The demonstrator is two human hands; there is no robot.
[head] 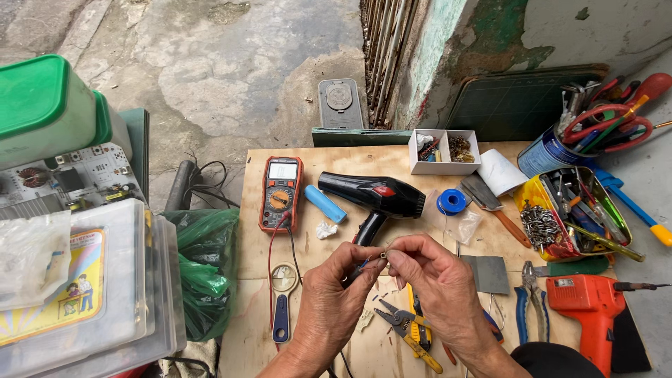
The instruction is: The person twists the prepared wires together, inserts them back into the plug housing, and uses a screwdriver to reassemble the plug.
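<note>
My left hand [334, 301] and my right hand [434, 280] meet over the middle of a plywood table [308, 157]. Together their fingertips pinch a tiny metal part [383, 255] with thin blue and dark wires running down from it. Just behind the hands lies a black hair dryer [374, 196] with a red switch. Under my right hand lie yellow-handled wire strippers [413, 336].
An orange multimeter [281, 192] with red and black leads, a blue cylinder [325, 204], a spool of blue wire [451, 201], a white parts box [444, 151], a yellow tin of tools [577, 210], blue pliers [530, 304] and an orange drill [591, 308] lie around. Plastic boxes [77, 280] stand at left.
</note>
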